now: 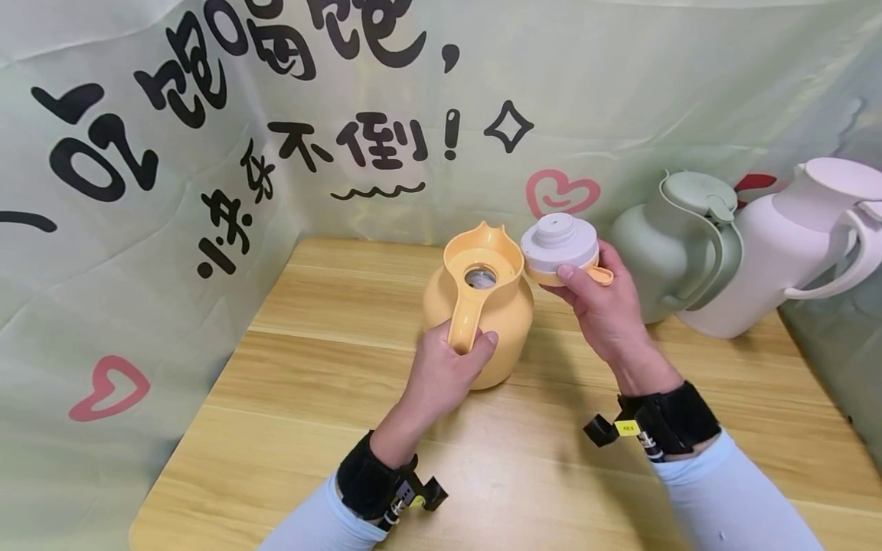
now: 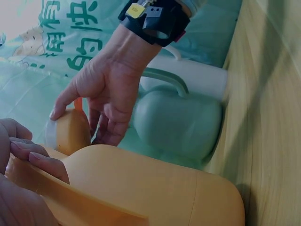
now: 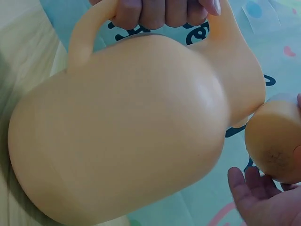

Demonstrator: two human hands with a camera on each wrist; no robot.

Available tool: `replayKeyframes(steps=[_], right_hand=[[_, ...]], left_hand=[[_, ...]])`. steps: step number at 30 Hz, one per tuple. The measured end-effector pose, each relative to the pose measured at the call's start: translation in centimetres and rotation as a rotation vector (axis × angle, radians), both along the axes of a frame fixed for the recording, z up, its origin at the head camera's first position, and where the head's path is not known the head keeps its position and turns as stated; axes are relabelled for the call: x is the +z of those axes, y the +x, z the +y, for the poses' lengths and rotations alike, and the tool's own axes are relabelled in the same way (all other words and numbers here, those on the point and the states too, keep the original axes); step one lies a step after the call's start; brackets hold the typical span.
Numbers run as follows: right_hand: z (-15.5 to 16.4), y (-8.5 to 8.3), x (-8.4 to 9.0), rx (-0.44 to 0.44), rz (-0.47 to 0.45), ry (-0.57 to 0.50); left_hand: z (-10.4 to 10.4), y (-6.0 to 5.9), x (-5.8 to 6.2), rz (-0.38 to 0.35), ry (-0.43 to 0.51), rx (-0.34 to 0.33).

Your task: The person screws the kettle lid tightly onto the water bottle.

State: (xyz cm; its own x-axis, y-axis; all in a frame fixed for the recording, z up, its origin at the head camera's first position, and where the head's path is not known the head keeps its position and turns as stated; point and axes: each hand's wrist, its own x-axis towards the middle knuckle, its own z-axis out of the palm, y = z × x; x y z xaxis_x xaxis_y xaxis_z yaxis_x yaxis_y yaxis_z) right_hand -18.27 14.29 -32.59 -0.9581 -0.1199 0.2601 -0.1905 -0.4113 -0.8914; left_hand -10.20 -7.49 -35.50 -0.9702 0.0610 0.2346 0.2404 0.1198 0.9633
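Note:
An orange thermos jug [image 1: 511, 329] stands on the table, its round mouth [image 1: 480, 277] uncovered. My left hand [image 1: 441, 371] grips the jug's handle [image 1: 466, 317]; the right wrist view shows its curled fingers [image 3: 153, 12] around it. Beside the rim, on the right, my right hand [image 1: 606, 310] holds the lid [image 1: 560, 246] by its edge. The lid's pale stepped underside faces up, and its orange tab [image 1: 601, 275] points right. In the left wrist view, the lid [image 2: 75, 132] sits between the right thumb and fingers, close to the jug's neck. Its contact with the rim is unclear.
A green jug [image 1: 661, 252] and a pale pink jug [image 1: 751, 252] stand at the back right of the wooden table [image 1: 331, 321]. A printed cloth [image 1: 386, 207] hangs behind the table and along its left side.

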Motion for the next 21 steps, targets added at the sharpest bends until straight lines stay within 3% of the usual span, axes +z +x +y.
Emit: replayKeyframes(steps=[7, 10, 13, 18, 21], right_hand=[[-0.4, -0.6, 2.3, -0.004, 0.032, -0.074], [-0.6, -1.1, 3.9, -0.001, 0.068, -0.001], [-1.0, -1.4, 5.6, -0.03, 0.107, 0.209], [-2.0, -1.7, 8.5, -0.035, 0.155, 0.688], [-2.9, -1.8, 9.6, -0.017, 0.241, 0.974]], left_hand=[[0.2, 0.0, 0.2, 0.002, 0.025, -0.015], [0.4, 0.0, 0.2, -0.006, 0.037, -0.027], [0.6, -0.1, 0.1, -0.016, 0.036, -0.027], [1.1, -0.2, 0.0, -0.038, 0.019, -0.025], [1.3, -0.2, 0.0, -0.036, 0.025, -0.043]])
